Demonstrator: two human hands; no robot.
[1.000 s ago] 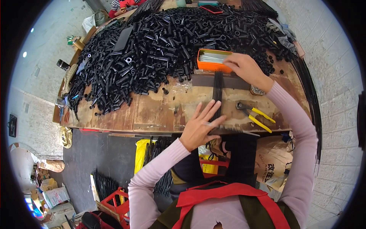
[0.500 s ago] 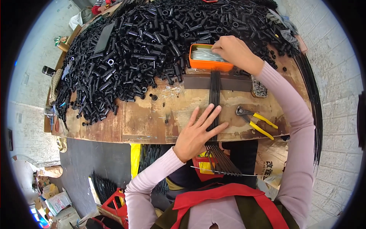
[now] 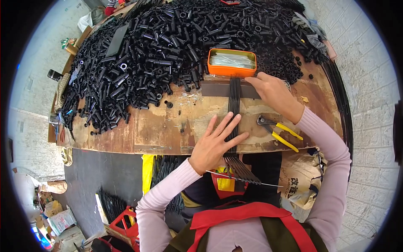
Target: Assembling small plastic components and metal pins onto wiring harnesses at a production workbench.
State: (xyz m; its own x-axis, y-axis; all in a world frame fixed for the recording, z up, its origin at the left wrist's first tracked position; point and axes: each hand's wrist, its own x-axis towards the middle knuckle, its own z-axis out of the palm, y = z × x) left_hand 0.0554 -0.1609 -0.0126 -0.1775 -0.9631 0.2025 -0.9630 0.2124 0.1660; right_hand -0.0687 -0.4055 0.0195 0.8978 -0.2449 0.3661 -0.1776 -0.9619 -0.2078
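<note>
A row of thin black rods [image 3: 234, 89] runs over the table and past its front edge, where the ends fan out along a thin metal wire [image 3: 268, 184]. My left hand [image 3: 212, 143] lies on the rods near that edge, fingers spread. Close to the rods' far ends, my right hand [image 3: 273, 93] has its fingertips pinched together; whatever they hold is too small to make out. Just beyond stands an orange box [image 3: 231, 72] filled with short, pale metal wires [image 3: 231, 60]. Under the rods' far part lies a flat dark strip [image 3: 214, 90].
Yellow-handled pincers [image 3: 285, 141] lie to the right of the rods. A large heap of black plastic tubular parts [image 3: 163, 63] covers the back and left of the table. A dark phone-like slab [image 3: 116, 40] rests on it. Long black rods [image 3: 342, 96] hang along the right edge.
My right hand has come out of the orange box and moved nearer, to the right of the rods' far ends. The left hand has stayed on the rods; the wire below has tilted.
</note>
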